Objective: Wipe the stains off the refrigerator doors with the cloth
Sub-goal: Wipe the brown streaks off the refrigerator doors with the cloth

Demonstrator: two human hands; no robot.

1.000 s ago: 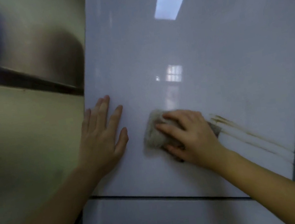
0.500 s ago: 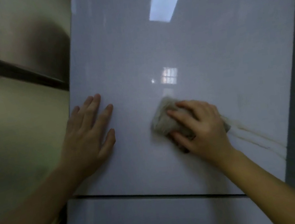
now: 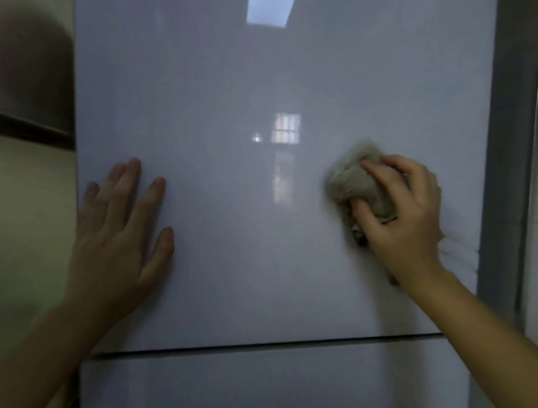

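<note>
Left hand [image 3: 117, 239] and right hand [image 3: 403, 209] with both forearms, seen from the head camera. Both hands are bare, without gloves, rings, watch or wristband. The forearms are uncovered as far as the frame edges; no sleeve or cuff shows. Fingernails are short and unpainted

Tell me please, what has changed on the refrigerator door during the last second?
The right hand slid the cloth rightward across the upper door, over the brownish streaks; only faint marks show there now. The left hand stayed flat on the door, and the cloth stayed gripped.
</note>
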